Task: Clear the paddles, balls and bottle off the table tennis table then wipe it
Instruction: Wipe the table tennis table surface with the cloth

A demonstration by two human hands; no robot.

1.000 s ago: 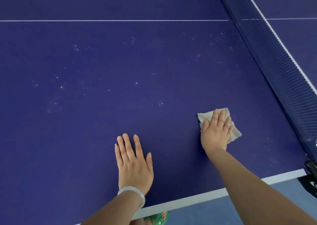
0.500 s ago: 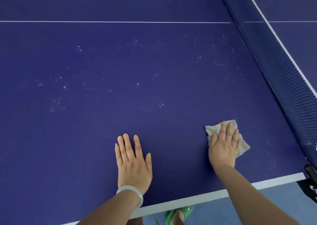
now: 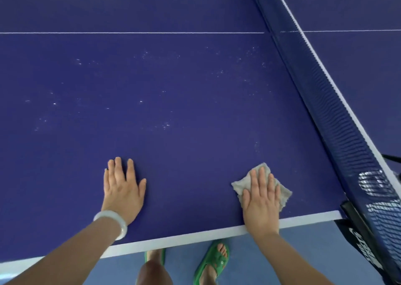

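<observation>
Counter (image 3: pixel 195 111) first: a dark blue table tennis top with a white band (image 3: pixel 173 240) along its near edge and a thin white line (image 3: pixel 130 33) running across it farther in. No paddle, ball or bottle is in view on this part of it. Small white specks (image 3: pixel 166 125) are scattered over the middle of the surface.

A crumpled pale grey cloth (image 3: pixel 240 186) lies on the counter close to the near edge, toward the net end. The right grip (image 3: pixel 261 200), a bare hand, lies palm down on the cloth with straight fingers held close together. It presses the cloth flat and does not curl round it. The cloth's corners stick out past the fingers on both sides, and the heel of the hand reaches the white band.

The left grip (image 3: pixel 122 189) lies flat on the bare surface, well apart from the cloth and a little in from the near edge, fingers straight and slightly spread, holding nothing. A white bangle (image 3: pixel 115 221) circles that wrist.

The dark blue mesh net (image 3: pixel 338 119) with a white top tape crosses the counter beyond the right grip, and a black clamp (image 3: pixel 355 219) fixes it at the near edge. Below that edge, on the lighter blue floor (image 3: pixel 303 252), stands a foot in a green sandal (image 3: pixel 213 263). The other foot is mostly hidden under the edge, so its footwear is hard to make out.
</observation>
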